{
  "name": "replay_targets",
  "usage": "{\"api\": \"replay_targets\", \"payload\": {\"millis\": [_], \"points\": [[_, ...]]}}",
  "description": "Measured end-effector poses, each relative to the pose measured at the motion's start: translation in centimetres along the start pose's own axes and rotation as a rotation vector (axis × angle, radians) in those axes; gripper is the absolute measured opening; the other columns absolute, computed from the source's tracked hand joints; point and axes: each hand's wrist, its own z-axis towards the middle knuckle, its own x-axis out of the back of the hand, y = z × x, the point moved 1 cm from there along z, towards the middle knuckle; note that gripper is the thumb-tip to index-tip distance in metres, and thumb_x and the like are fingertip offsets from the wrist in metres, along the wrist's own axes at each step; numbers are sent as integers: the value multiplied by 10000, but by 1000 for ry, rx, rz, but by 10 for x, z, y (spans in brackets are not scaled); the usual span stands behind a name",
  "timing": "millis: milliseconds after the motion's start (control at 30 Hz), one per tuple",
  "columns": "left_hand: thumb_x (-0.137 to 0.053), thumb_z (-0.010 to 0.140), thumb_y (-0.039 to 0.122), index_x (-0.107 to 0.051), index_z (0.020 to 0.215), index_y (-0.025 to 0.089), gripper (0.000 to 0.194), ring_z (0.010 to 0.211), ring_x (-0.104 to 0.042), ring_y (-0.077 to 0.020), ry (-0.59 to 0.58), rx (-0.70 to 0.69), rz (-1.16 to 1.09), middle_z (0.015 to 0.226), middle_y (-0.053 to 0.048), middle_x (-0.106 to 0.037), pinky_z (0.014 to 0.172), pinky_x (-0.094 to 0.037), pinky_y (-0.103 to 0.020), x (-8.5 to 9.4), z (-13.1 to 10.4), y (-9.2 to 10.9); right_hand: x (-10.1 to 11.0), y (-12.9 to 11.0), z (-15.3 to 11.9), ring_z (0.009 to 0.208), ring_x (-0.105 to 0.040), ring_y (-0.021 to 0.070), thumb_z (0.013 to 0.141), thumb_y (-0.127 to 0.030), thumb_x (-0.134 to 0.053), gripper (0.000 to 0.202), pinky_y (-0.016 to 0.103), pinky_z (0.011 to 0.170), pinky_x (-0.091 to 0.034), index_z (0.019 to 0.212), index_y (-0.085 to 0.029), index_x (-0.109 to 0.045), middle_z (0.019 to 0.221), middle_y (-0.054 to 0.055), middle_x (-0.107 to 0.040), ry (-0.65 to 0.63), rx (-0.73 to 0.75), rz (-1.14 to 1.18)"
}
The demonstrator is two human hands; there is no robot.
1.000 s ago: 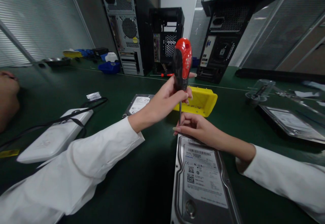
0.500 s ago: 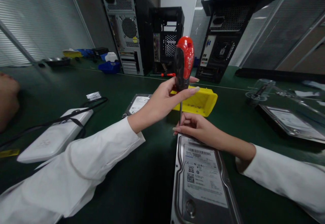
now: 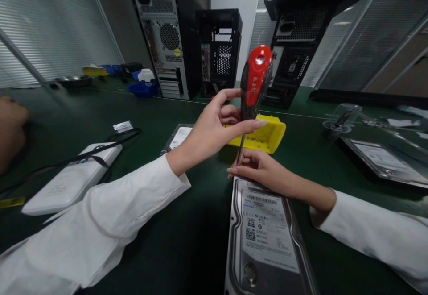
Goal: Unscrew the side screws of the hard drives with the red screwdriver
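Observation:
My left hand [image 3: 214,130] is closed round the lower handle of a red and black screwdriver [image 3: 257,78], which tilts with its top to the right. Its thin shaft runs down to the fingers of my right hand [image 3: 259,168]. These fingers are pinched together around the tip, at the far end of a silver hard drive [image 3: 267,237]; whatever they grip is hidden. The drive lies label side up in front of me. Just behind the hands sits a yellow tray [image 3: 276,132] with several small dark screws in it.
A second hard drive [image 3: 180,135] lies partly behind my left wrist, another drive [image 3: 384,161] at the right. A white power bank [image 3: 73,176] with a black cord is at the left. Computer cases [image 3: 167,36] stand along the back. Another person's hand [image 3: 11,130] shows at the left edge.
The screwdriver's handle has tipped to the right, from nearly upright. My left hand's fingers have shifted on the handle. My right hand and the hard drive have stayed in place.

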Motion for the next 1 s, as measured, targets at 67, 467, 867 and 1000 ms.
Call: {"api": "replay_targets", "payload": {"millis": [67, 467, 867, 1000], "points": [[-693, 732, 158, -501, 1049, 172, 371, 881, -667, -177, -24, -1, -17, 875, -3, -674, 802, -556, -298, -1, 0, 1, 0, 0, 0, 695, -623, 75, 780, -274, -652, 212, 172, 615, -471, 788, -101, -531, 777, 40, -668, 4, -8, 3], [-537, 850, 125, -551, 1058, 136, 209, 849, -615, -101, -154, -39, 9, 898, -11, -615, 799, -511, -206, -3, -2, 5, -1, 1, 0, 688, -616, 79, 754, -285, -679, 235, 177, 600, -457, 774, -114, -518, 768, 32, -660, -7, -23, 33], [-543, 866, 243, -568, 1049, 166, 199, 969, -556, -116, -56, -64, 131, 1051, -25, -584, 823, -459, -197, 1, -3, 4, 0, 3, -1, 746, -634, 97, 783, -259, -645, 214, 198, 625, -473, 749, -142, -470, 799, 34, -666, -30, -7, 42], [-608, 821, 246, -559, 1119, 152, 316, 1009, -582, -176, -35, -49, 185, 1162, -62, -571, 824, -496, -251, 2, -1, 6, 1, 1, -2, 747, -633, 102, 765, -307, -664, 252, 208, 633, -476, 746, -140, -475, 793, 32, -659, -31, -20, 23]]}}
